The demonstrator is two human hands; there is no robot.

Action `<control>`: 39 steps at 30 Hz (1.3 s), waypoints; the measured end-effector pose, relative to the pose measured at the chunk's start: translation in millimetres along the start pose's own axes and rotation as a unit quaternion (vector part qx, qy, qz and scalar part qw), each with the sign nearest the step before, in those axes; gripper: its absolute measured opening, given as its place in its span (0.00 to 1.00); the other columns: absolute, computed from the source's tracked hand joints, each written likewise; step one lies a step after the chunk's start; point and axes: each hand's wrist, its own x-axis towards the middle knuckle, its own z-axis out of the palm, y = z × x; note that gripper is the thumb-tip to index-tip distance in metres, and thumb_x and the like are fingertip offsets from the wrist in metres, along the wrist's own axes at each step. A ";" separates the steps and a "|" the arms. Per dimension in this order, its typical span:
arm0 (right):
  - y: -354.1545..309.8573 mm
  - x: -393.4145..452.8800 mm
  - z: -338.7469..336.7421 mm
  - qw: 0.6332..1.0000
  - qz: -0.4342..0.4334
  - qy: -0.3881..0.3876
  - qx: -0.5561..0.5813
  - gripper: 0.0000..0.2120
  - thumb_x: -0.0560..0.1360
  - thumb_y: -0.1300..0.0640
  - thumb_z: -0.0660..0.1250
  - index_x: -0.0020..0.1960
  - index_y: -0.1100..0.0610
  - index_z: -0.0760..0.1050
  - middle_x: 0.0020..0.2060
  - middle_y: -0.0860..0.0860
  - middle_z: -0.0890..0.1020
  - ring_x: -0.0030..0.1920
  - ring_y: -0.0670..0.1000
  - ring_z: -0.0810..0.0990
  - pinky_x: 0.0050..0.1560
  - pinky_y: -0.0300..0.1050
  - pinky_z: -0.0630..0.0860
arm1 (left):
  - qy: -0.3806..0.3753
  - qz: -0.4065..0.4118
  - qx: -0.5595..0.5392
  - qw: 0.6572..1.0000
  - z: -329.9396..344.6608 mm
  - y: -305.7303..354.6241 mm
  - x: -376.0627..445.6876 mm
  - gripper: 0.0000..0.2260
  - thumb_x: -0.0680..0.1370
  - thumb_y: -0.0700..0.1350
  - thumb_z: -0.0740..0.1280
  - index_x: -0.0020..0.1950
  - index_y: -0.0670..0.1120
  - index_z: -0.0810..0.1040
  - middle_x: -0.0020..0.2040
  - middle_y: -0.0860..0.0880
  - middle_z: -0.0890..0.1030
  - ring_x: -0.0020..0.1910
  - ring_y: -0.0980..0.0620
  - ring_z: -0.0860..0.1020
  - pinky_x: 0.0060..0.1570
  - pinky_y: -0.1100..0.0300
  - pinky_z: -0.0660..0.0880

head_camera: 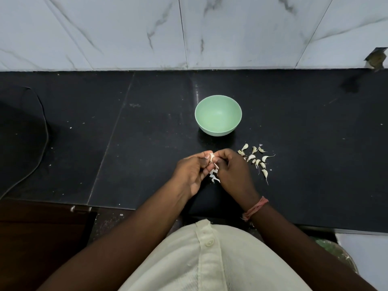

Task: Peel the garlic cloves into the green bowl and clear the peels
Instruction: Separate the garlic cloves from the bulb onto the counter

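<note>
Pinching one garlic clove [211,158] between fingertips, left hand [192,172] and right hand [232,170] curl round it above black counter [147,143] — papery peel [214,175] dangling below, clove mostly hidden. Unpeeled cloves [256,158] lie just right; green bowl [218,117] behind.

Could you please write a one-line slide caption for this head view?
Both hands, left hand and right hand, peel a garlic clove near the empty green bowl.

Dim, sharp view (wide-angle bending at edges)
</note>
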 end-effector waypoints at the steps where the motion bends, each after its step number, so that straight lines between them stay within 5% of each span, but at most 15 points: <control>1: 0.6 -0.2 -0.5 1.000 -0.001 0.006 0.013 0.07 0.78 0.61 0.67 0.46 0.51 0.80 0.42 0.45 0.84 0.44 0.44 0.82 0.49 0.42 0.77 | -0.002 -0.003 -0.009 1.000 1.4 2.0 -0.1 0.06 0.79 0.30 0.65 0.48 0.37 0.82 0.41 0.44 0.84 0.37 0.54 0.83 0.37 0.66 0.79; 7: 0.5 -0.6 -3.1 0.998 -0.027 0.028 0.055 0.17 0.72 0.63 0.73 0.59 0.50 0.80 0.49 0.47 0.82 0.47 0.45 0.83 0.51 0.47 0.81 | -0.001 0.025 0.007 1.000 8.6 7.1 -1.1 0.08 0.76 0.39 0.74 0.51 0.37 0.82 0.37 0.46 0.82 0.31 0.56 0.78 0.32 0.66 0.77; 15: -8.1 0.9 -2.5 0.990 0.037 0.061 0.120 0.07 0.77 0.64 0.69 0.47 0.55 0.85 0.35 0.49 0.86 0.34 0.50 0.85 0.39 0.44 0.81 | -0.047 0.131 0.057 0.989 -2.9 -6.4 -5.7 0.07 0.77 0.31 0.69 0.54 0.37 0.82 0.44 0.40 0.85 0.43 0.46 0.84 0.46 0.58 0.82; 19: -10.6 3.5 -3.2 0.991 0.036 0.076 0.102 0.07 0.75 0.62 0.71 0.47 0.53 0.87 0.36 0.47 0.87 0.38 0.47 0.86 0.44 0.44 0.81 | -0.026 0.175 0.092 0.980 2.2 -6.5 -8.0 0.07 0.75 0.30 0.71 0.51 0.37 0.84 0.41 0.41 0.86 0.37 0.48 0.84 0.40 0.60 0.81; 22: -15.9 2.7 -0.9 0.988 0.044 0.080 0.128 0.09 0.77 0.64 0.68 0.46 0.55 0.86 0.34 0.49 0.86 0.37 0.49 0.86 0.42 0.44 0.81 | -0.005 0.212 0.127 0.969 4.7 -7.6 -5.0 0.06 0.76 0.33 0.71 0.51 0.40 0.86 0.43 0.40 0.86 0.41 0.47 0.83 0.46 0.55 0.82; 26: -12.2 3.6 7.5 0.993 0.014 0.088 0.076 0.09 0.77 0.59 0.68 0.44 0.51 0.86 0.34 0.45 0.85 0.37 0.48 0.85 0.45 0.53 0.82 | 0.048 0.264 0.183 0.946 9.1 -12.0 -7.8 0.09 0.77 0.34 0.69 0.47 0.46 0.87 0.39 0.46 0.87 0.38 0.53 0.84 0.43 0.58 0.82; 31: -11.7 5.9 13.1 0.989 0.046 0.087 0.108 0.11 0.77 0.60 0.67 0.41 0.51 0.85 0.32 0.47 0.85 0.33 0.47 0.84 0.38 0.48 0.81 | 0.077 0.234 0.162 0.956 10.0 -13.0 -4.6 0.08 0.78 0.35 0.69 0.46 0.44 0.86 0.40 0.42 0.86 0.39 0.49 0.84 0.43 0.53 0.82; 35: -16.1 6.5 5.6 0.960 0.136 0.062 0.237 0.10 0.79 0.67 0.66 0.42 0.62 0.84 0.32 0.57 0.84 0.29 0.50 0.80 0.31 0.40 0.78 | 0.068 0.185 0.140 0.970 8.0 -13.6 1.9 0.05 0.79 0.36 0.69 0.48 0.40 0.85 0.41 0.39 0.86 0.38 0.47 0.82 0.44 0.50 0.82; 39: -11.5 8.1 -1.9 0.875 0.216 0.010 0.433 0.09 0.79 0.70 0.62 0.43 0.67 0.79 0.35 0.63 0.82 0.34 0.55 0.81 0.35 0.41 0.80 | 0.024 0.142 0.107 0.984 4.6 -8.1 4.6 0.06 0.80 0.34 0.66 0.54 0.36 0.83 0.40 0.41 0.85 0.36 0.51 0.82 0.40 0.61 0.81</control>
